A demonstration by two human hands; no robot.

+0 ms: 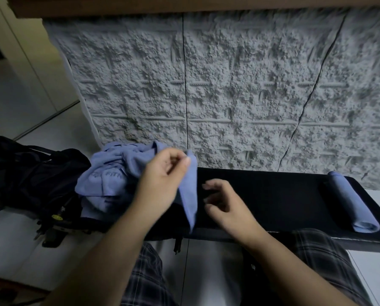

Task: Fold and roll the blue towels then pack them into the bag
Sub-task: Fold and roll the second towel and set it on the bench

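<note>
The left hand (162,184) pinches a blue towel (190,193) lifted from the pile (109,180) beside the bag (30,173); the right hand (226,202) hovers, fingers loosely curled, empty.

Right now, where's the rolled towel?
The rolled towel lies at the far right end of the black mat, well right of the right hand.
</note>
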